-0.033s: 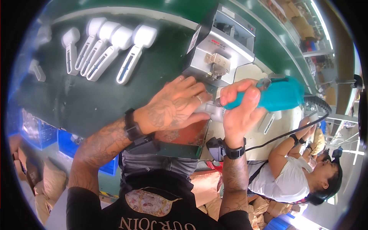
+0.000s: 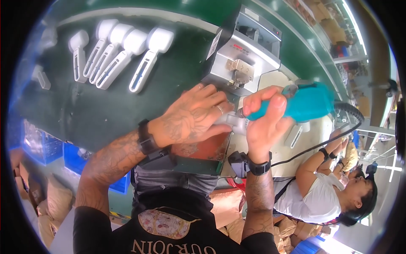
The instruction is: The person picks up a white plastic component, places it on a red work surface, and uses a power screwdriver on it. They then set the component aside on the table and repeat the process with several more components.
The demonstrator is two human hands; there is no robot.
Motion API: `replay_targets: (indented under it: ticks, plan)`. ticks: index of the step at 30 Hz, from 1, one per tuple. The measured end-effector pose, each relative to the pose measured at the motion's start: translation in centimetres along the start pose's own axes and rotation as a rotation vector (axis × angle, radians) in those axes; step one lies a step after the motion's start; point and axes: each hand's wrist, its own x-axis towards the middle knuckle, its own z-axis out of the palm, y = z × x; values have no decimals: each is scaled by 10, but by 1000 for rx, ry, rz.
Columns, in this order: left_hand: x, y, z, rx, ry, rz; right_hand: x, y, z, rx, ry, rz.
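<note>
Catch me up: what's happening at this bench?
A person's right hand grips a teal power tool, its nose close to a white piece held by the left hand; contact is hidden. Five white handled parts lie on the green table, left of a silver machine.

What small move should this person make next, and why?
Perhaps steady the white part more firmly with the left fingers: the right fingers hold the teal tool with its narrow end close to that part, so a slip seems possible. Whether the tip touches it is hidden.
</note>
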Motion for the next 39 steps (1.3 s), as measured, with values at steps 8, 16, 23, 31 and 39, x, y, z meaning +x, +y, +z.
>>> replay_targets:
  ticks: [8, 16, 23, 31, 39]
  plan:
    - [-1, -3, -3, -20, 44, 26, 45, -16, 22, -57, 66, -92]
    - [0, -2, -3, -63, 38, 31, 54, 4, 26, -17, 69, -140]
    - [-2, -8, -3, -62, 36, 0, 14, -24, 14, -87, 88, 8]
    - [-2, -4, -1, -59, 28, -3, -21, -24, -5, -2, 12, -43]
    - [0, -2, -1, -47, -9, -7, -28, -12, -7, 19, 45, -9]
